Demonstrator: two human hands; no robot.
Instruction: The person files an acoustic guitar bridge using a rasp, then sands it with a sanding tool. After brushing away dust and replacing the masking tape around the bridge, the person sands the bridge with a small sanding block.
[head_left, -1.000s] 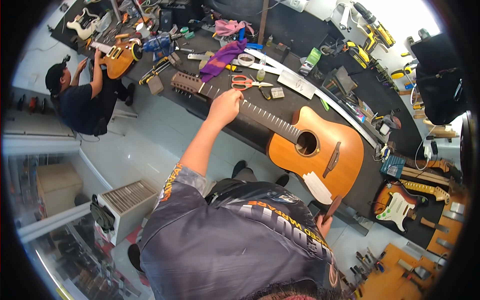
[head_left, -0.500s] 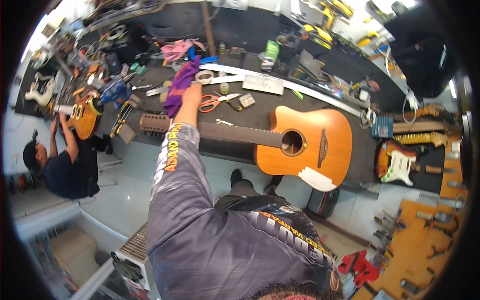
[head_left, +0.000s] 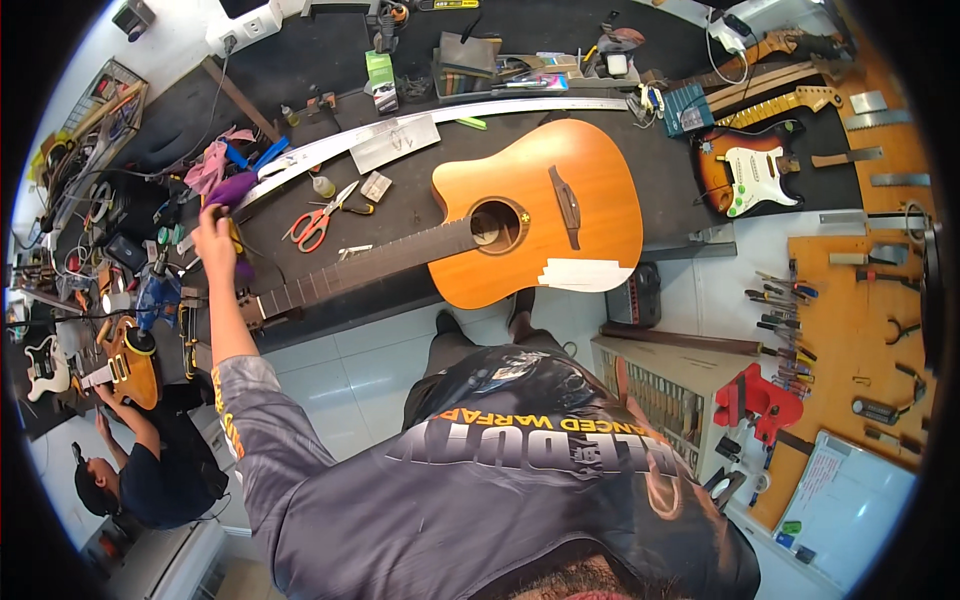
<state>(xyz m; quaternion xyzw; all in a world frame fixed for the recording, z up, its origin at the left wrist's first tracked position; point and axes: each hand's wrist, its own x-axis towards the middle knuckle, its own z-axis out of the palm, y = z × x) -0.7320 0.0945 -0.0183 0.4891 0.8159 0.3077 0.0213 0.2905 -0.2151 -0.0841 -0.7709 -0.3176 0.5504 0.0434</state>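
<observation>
My left hand point(head_left: 213, 242) reaches out over the left part of the bench, beside a bunched purple cloth point(head_left: 232, 188). Its fingers look curled, and what they hold is too small to make out. An acoustic guitar point(head_left: 590, 200) lies face up, its body at the bench's front edge and its neck pointing left. My forearm covers part of its headstock. White strips point(head_left: 585, 275) are stuck on the lower side of its top. Red-handled scissors point(head_left: 312, 230) lie behind the neck, near a small bottle point(head_left: 323, 187). My right hand is out of sight.
A long metal straightedge point(head_left: 520, 104) runs along the bench behind a pale flat block point(head_left: 395, 143). At the right lies a sunburst electric guitar body point(head_left: 745, 170). Tools hang on a wooden board point(head_left: 835, 300). On the left, another person point(head_left: 165, 480) handles an electric guitar point(head_left: 135, 365).
The view has swung, so the guitar appears further left and higher. My left hand has shifted off the middle of the purple cloth. The white tape roll beside it no longer shows.
</observation>
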